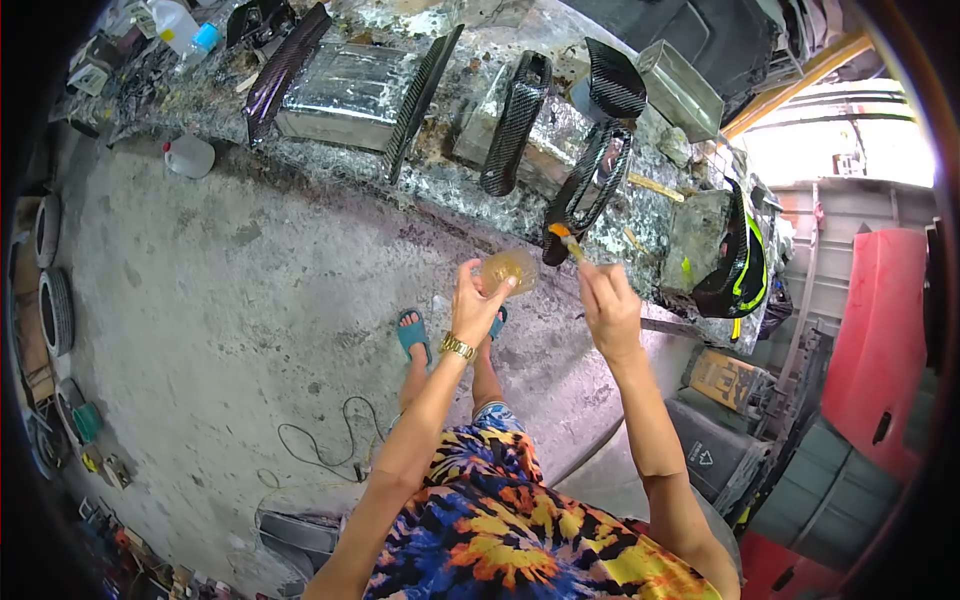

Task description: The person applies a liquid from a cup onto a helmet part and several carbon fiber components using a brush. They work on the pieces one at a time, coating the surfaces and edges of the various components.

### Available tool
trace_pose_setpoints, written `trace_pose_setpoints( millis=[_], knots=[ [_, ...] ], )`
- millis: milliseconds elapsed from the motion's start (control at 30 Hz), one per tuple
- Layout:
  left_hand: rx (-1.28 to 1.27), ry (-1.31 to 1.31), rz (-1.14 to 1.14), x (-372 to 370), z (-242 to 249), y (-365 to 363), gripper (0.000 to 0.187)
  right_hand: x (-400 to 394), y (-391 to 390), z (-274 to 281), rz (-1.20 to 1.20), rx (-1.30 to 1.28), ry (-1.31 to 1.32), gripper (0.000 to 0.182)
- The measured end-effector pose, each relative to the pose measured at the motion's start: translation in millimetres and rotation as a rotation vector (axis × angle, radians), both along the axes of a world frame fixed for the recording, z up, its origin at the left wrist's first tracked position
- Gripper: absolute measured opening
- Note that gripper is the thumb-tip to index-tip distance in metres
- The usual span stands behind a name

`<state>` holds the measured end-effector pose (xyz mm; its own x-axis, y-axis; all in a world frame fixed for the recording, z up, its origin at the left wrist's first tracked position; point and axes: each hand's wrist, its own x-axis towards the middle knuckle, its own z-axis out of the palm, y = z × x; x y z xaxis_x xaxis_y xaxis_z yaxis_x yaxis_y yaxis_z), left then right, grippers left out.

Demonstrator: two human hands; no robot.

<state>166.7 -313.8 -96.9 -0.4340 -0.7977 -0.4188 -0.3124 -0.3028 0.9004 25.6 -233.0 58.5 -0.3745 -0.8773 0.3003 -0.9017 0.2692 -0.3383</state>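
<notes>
My left hand (471, 306) is closed around a clear plastic cup (509, 267) with amber liquid inside, held just off the bench's front edge. In my right hand (610, 312) is a small brush (573, 245) with an orange-coloured end. Its bristles overlap the near tip of a glossy black carbon-fibre frame (562, 212), a long looped piece that juts over the edge. Behind this frame stands a curved carbon-fibre piece (614, 82). To its left, another elongated carbon-fibre frame (516, 125) leans on a block.
The stained workbench (440, 165) also carries a narrow carbon strip (424, 100), a dark curved trim (287, 75), a metal tin (680, 90) and a black-and-lime part (738, 265). A white jug (189, 157) and a cable (330, 460) are on the floor. Red panels (873, 350) stand at right.
</notes>
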Motion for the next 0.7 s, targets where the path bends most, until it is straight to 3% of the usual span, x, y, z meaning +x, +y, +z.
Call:
trace_pose_setpoints(
  millis=[167,333,433,600,700],
  knots=[
    [-0.019,0.024,-0.052,-8,-2,0,0.067,7,50,-42,0.051,0.142,-0.003,0.017],
    [0.024,0.045,-0.052,-11,7,-1,0.067,12,55,-36,0.0,0.113,-0.131,0.016],
    [0.09,0.05,-0.055,-9,23,-2,0.068,8,34,-25,0.011,0.232,-0.126,0.017],
    [0.06,0.101,-0.033,-8,17,0,0.073,3,-1,-17,-0.048,-0.049,-0.179,0.016],
    [0.102,0.076,-0.019,-6,24,0,0.067,4,6,3,-0.167,-0.047,-0.209,0.014]
  ],
)
